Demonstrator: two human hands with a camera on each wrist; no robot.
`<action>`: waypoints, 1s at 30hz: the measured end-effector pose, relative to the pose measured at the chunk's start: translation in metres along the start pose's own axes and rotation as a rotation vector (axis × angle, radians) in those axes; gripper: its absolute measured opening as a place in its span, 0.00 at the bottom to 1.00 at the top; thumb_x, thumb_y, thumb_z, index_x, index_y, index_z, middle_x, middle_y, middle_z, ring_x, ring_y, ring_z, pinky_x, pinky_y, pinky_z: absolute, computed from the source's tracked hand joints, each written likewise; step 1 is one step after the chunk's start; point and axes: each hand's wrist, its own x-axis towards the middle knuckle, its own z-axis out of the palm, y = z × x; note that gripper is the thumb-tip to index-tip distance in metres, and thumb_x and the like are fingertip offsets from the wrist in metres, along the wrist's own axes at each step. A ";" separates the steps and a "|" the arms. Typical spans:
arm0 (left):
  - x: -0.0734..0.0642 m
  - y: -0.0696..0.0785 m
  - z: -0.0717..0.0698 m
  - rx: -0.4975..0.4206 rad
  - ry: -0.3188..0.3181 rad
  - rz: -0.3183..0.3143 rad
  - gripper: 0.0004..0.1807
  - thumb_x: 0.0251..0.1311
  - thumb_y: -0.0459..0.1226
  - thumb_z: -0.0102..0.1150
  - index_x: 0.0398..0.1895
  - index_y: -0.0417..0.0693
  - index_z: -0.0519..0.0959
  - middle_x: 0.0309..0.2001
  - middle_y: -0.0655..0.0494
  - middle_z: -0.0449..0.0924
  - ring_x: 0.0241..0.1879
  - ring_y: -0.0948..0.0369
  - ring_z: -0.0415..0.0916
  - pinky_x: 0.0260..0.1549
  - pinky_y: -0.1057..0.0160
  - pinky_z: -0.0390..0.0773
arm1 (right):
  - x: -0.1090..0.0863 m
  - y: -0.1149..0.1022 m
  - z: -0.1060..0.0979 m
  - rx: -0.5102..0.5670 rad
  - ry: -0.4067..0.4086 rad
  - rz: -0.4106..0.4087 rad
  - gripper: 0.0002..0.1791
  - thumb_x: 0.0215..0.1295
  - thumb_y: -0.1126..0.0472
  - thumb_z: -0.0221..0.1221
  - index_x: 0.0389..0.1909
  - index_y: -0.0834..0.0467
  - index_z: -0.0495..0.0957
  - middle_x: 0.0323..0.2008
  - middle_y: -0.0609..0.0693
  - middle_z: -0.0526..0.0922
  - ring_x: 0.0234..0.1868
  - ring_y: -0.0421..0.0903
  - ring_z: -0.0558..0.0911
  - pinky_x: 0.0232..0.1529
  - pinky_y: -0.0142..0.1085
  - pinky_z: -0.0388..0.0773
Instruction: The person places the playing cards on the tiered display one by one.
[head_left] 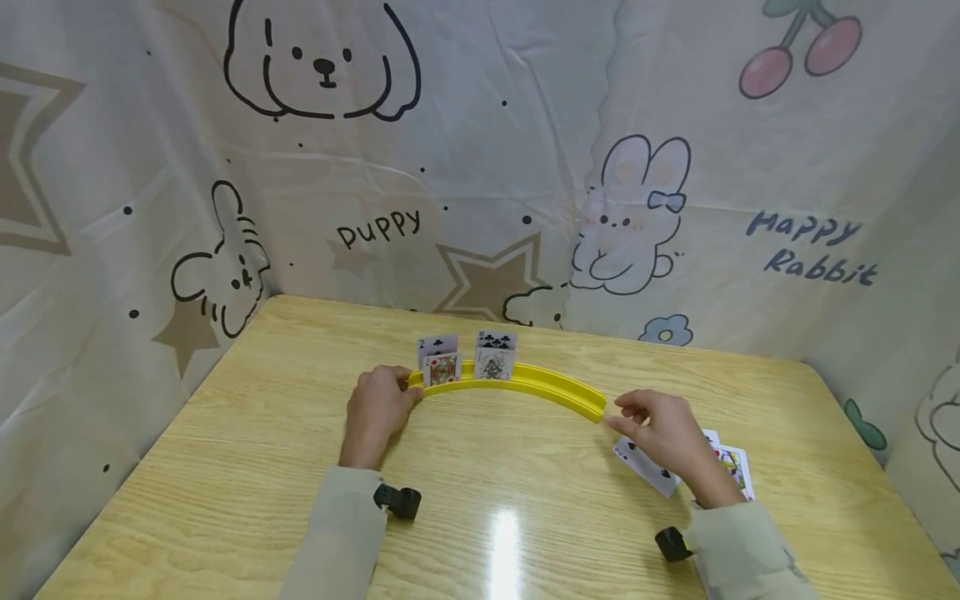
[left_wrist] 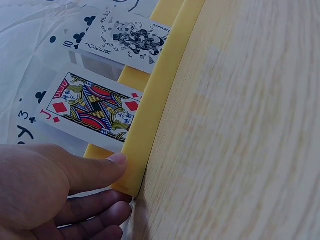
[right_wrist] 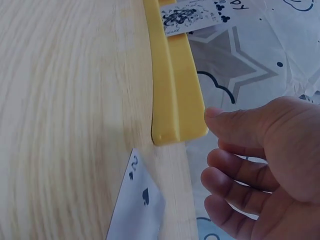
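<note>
A curved yellow card holder [head_left: 551, 389] stands on the table. My left hand [head_left: 380, 408] is at its left end, the thumb on the yellow rail and the other fingers curled by the end. By the right end, my right hand [head_left: 660, 425] has loosely bent fingers, with its thumb tip right at the holder's edge. Toward the left, a jack of diamonds [left_wrist: 92, 107] stands in front of a three of clubs [head_left: 438, 342]. Beside that pair, a joker [left_wrist: 127, 41] stands before a ten of clubs [head_left: 497, 339].
A two of spades [right_wrist: 141, 200] lies on the table below the right hand. Partly hidden behind that wrist is a face card [head_left: 735, 468] with another card. A printed cloth [head_left: 465, 167] hangs behind the wooden table [head_left: 450, 483].
</note>
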 end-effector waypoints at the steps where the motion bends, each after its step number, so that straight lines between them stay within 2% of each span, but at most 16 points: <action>1: 0.000 0.000 0.000 0.000 0.001 -0.002 0.20 0.61 0.41 0.70 0.53 0.40 0.85 0.41 0.48 0.85 0.41 0.52 0.80 0.38 0.51 0.78 | -0.001 0.001 0.000 -0.004 -0.001 0.000 0.17 0.62 0.60 0.69 0.47 0.68 0.83 0.35 0.50 0.83 0.34 0.45 0.79 0.34 0.41 0.76; 7: -0.001 0.000 -0.001 0.004 -0.008 -0.013 0.19 0.61 0.41 0.70 0.53 0.40 0.85 0.43 0.47 0.85 0.42 0.51 0.81 0.39 0.50 0.78 | -0.002 0.008 -0.002 -0.029 -0.013 0.005 0.18 0.62 0.59 0.69 0.48 0.67 0.83 0.38 0.53 0.85 0.35 0.46 0.79 0.34 0.41 0.75; 13: -0.001 0.000 -0.001 0.002 -0.010 -0.014 0.20 0.61 0.41 0.70 0.53 0.41 0.85 0.43 0.47 0.85 0.43 0.51 0.80 0.40 0.50 0.78 | -0.002 0.013 -0.004 -0.057 -0.069 0.037 0.19 0.63 0.58 0.69 0.49 0.67 0.83 0.40 0.55 0.85 0.37 0.47 0.79 0.36 0.43 0.76; 20: 0.000 0.000 -0.001 -0.008 0.000 -0.003 0.20 0.61 0.41 0.70 0.53 0.41 0.85 0.41 0.48 0.85 0.40 0.52 0.80 0.37 0.51 0.77 | -0.002 0.022 -0.007 -0.091 -0.121 0.035 0.18 0.61 0.62 0.69 0.49 0.68 0.83 0.37 0.52 0.83 0.36 0.48 0.78 0.37 0.44 0.76; 25: 0.000 -0.001 0.000 -0.008 0.002 0.003 0.20 0.61 0.41 0.70 0.53 0.41 0.85 0.41 0.48 0.85 0.40 0.52 0.80 0.37 0.51 0.78 | -0.003 0.029 -0.007 -0.105 -0.150 0.035 0.18 0.59 0.65 0.70 0.50 0.68 0.83 0.34 0.49 0.80 0.33 0.46 0.74 0.36 0.43 0.73; 30: 0.000 -0.001 0.000 -0.003 0.001 0.008 0.20 0.61 0.41 0.70 0.53 0.40 0.85 0.41 0.48 0.85 0.40 0.52 0.80 0.37 0.50 0.78 | -0.002 0.034 -0.007 -0.101 -0.183 0.050 0.19 0.59 0.64 0.70 0.50 0.68 0.82 0.33 0.48 0.79 0.33 0.47 0.72 0.35 0.43 0.71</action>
